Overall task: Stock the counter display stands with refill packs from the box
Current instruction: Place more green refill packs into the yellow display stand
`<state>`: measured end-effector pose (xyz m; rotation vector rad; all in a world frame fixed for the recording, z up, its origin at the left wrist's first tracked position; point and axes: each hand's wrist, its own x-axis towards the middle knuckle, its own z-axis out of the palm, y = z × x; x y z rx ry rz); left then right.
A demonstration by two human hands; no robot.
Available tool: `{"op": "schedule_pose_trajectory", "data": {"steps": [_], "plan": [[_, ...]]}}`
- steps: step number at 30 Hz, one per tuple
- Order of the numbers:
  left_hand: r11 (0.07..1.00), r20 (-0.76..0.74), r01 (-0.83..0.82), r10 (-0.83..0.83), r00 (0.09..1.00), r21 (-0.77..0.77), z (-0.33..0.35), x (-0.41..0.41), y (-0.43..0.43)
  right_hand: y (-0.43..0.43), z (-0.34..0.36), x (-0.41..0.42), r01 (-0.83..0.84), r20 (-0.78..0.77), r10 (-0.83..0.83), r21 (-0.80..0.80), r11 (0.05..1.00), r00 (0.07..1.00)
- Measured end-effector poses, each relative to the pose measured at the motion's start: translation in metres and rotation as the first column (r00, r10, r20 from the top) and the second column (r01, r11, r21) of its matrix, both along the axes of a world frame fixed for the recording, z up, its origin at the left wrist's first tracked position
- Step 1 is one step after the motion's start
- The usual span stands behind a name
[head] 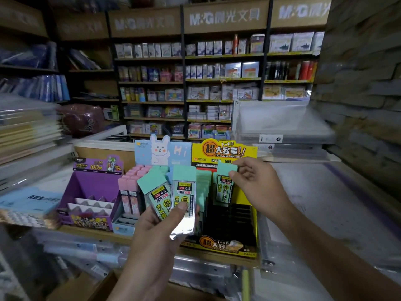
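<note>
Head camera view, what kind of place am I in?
Probably a stationery shop: wall shelves packed with boxed goods under M&G signs, and counter stands of 2B 0.5 refill packs.

dim stationery shop. rear: dark shelving with wooden header boards lettered m&g, rows of boxed goods. left: blue folders on shelves, stacked paper below. right: rough stone wall. near right: pale counter, stacked clear plastic sleeves at its back.
</note>
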<state>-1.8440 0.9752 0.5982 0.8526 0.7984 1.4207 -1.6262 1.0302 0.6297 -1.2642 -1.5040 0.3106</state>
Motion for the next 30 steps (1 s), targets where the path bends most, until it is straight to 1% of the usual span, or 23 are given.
{"op": "schedule_pose_trajectory", "data": {"steps": [2,8,14,18,27,30], "plan": [[1.0,-0.005,0.002,-0.002,1.0,-0.01,-0.003,-0.001,0.003,0.001,-0.002,0.0,-0.006,-0.011,0.006,0.008,1.0,1.0],[1.0,0.009,0.005,-0.004,1.0,-0.013,-0.01,0.001,0.009,-0.002,-0.003,0.0,-0.01,0.025,0.009,0.021,1.0,1.0],[1.0,0.028,0.022,-0.022,0.999,-0.012,-0.011,0.0,0.01,0.001,-0.007,0.002,0.019,0.021,-0.019,-0.042,0.999,1.0],[1.0,0.034,0.013,-0.012,0.999,-0.01,-0.011,0.0,0.011,0.002,-0.007,0.001,0.024,0.014,-0.023,-0.055,0.998,1.0],[1.0,0.06,0.0,0.002,0.998,-0.019,-0.011,0.001,0.011,0.001,-0.007,0.0,-0.072,0.008,0.072,-0.034,0.997,0.997],[1.0,0.076,-0.005,0.006,0.997,-0.018,-0.012,0.001,0.011,-0.002,-0.007,-0.002,-0.062,0.082,0.065,-0.03,0.998,0.995]]}}
